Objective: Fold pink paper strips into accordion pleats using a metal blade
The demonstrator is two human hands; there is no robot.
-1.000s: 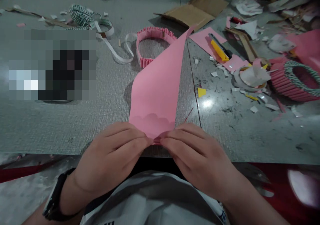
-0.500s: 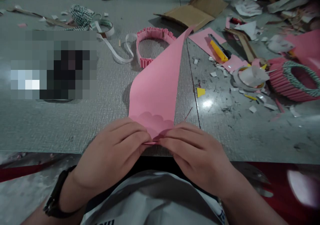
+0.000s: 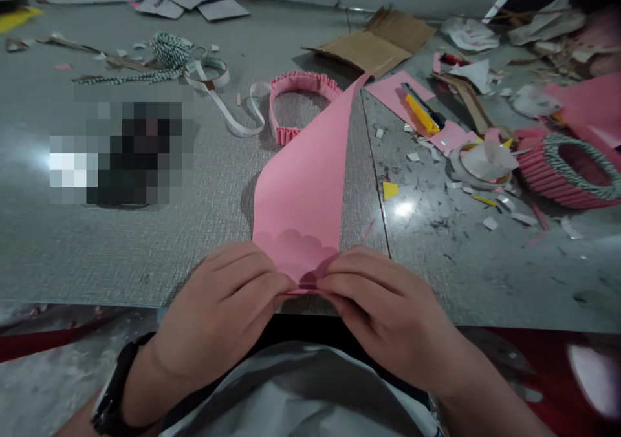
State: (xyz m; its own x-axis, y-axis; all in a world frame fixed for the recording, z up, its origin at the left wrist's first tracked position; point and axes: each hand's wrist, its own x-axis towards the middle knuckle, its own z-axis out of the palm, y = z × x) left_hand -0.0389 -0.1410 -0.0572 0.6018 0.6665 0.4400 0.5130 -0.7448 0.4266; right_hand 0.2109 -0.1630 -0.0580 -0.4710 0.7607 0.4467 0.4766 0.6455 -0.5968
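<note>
A long pink paper sheet [image 3: 303, 188] stretches away from me over the table, its far end curling upward. My left hand [image 3: 237, 295] pinches the near edge from the left, and my right hand [image 3: 378, 301] pinches it from the right. Between the fingertips that edge looks narrowly folded or rolled; the thumbs are partly hidden below it. Just behind the sheet, partly covered by it, lies a ring of pleated pink paper [image 3: 288, 134]. Left of the ring, a white strip [image 3: 228, 117] curls on the tabletop.
A yellow utility knife [image 3: 422, 114] rests on pink paper to the right. Beyond it are a tape roll [image 3: 482, 165], a pink rolled-paper basket [image 3: 557, 172] and scraps. Brown cardboard [image 3: 373, 42] and green-white twine [image 3: 169, 52] lie at the back. A blurred dark object [image 3: 136, 159] is at left.
The view has tilted slightly, so everything sits a little lower in the picture. Both hands keep their pinch on the pink paper's near edge, with only slight finger movement.
</note>
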